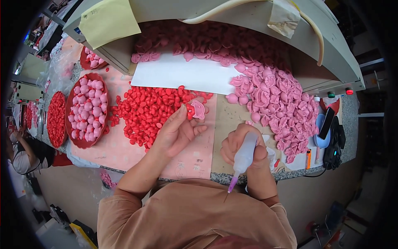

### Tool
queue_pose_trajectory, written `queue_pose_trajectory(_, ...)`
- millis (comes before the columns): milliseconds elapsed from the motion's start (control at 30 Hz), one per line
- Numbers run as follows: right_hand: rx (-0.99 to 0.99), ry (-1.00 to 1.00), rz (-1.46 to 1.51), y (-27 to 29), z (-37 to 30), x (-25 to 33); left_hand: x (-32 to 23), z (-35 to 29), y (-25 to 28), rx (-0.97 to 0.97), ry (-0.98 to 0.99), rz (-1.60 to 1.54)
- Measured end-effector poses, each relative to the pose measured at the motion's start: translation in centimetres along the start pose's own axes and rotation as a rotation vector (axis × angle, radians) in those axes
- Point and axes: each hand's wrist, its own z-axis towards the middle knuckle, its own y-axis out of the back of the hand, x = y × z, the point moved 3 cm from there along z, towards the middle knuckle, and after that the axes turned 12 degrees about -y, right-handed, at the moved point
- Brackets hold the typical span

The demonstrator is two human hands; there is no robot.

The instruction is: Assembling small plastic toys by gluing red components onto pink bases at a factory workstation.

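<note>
Between the thumb and fingers of my left hand (173,132) is a small pink molded piece (199,109), with a red bead-like piece (190,111) against its left side. Whether the two are joined I cannot tell. My right hand (230,146) is closed around a translucent squeeze bottle (244,155). Its purple needle tip (232,185) points down toward my shirt. A scrap of pink (249,123) shows just above the right fingers; whether they hold it is unclear. Beyond my left hand lies a heap of glossy red pieces (145,110).
Pink molded pieces (273,93) are piled at the right and under a grey machine hood (232,12). At the left stand a red bowl (104,132) of pink balls and a tray of red pieces (56,118). A blue dish (321,137) and orange lighter (308,159) sit far right.
</note>
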Motion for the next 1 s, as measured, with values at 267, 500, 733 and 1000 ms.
queue_pose_trajectory(267, -0.058, 0.113, -0.085, 0.1, 0.2, 0.7, 0.6, -0.1, 0.2, 0.020, 0.016, -0.018)
queue_pose_trajectory(500, -0.649, 0.300, -0.607, 2.9, -0.4, 2.3, 1.3, 0.3, 0.4, -0.105, 0.046, 0.021)
queue_pose_trajectory(733, -0.745, 0.472, -1.058, 2.6, -0.1, 1.5, 1.3, 0.5, 0.6, -0.134, -0.005, 0.047)
queue_pose_trajectory(1000, -0.678, 0.535, -1.249, 2.2, 0.2, 1.0, 1.2, 0.4, 0.6, -0.105, -0.014, 0.038)
